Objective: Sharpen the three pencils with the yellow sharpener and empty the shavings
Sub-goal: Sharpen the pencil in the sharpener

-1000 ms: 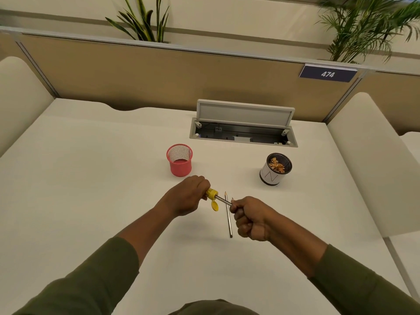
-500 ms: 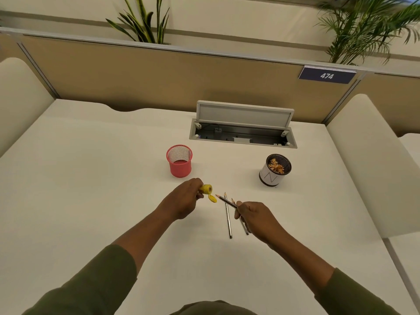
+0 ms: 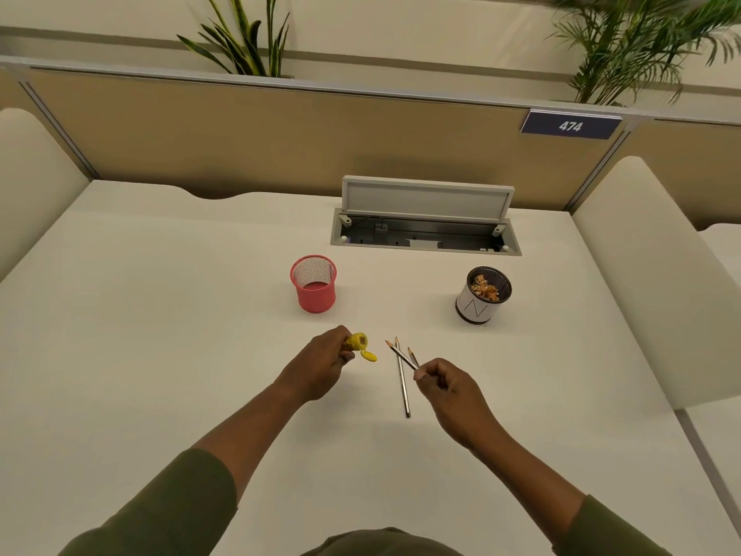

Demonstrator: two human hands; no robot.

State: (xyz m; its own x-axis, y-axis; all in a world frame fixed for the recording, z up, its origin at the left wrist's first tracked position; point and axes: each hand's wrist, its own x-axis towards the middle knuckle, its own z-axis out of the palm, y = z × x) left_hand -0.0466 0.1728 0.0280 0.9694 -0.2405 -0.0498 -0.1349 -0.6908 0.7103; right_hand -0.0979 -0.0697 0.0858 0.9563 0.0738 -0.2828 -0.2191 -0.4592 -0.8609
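The left hand [image 3: 322, 365] curls its fingers round a small yellow plastic sharpener [image 3: 356, 341], a stubby barrel whose rounded lid [image 3: 368, 356] hangs open below it on a thin hinge strap. Well apart to its right, the right hand [image 3: 449, 389] pinches a slim dark pencil [image 3: 401, 355] between thumb and curled fingers, its pale wooden tip pointing up and left towards the sharpener, lifted and crossing above a second pencil [image 3: 402, 385] that lies straight on the smooth, matte white desk [image 3: 160, 315]. A third pencil [image 3: 413, 356] shows only its sharpened tip just beside the right hand's fingers; the rest is hidden. Farther back stands a pink wire-mesh cup [image 3: 313, 283], round and slightly tapered. To the right a white paper cup [image 3: 481, 295] with a dark inside holds curly brown wood shavings [image 3: 485, 291]. Behind them a grey metal cable hatch [image 3: 425, 218] stands with its flat lid raised. Both sleeves are olive-green cloth.
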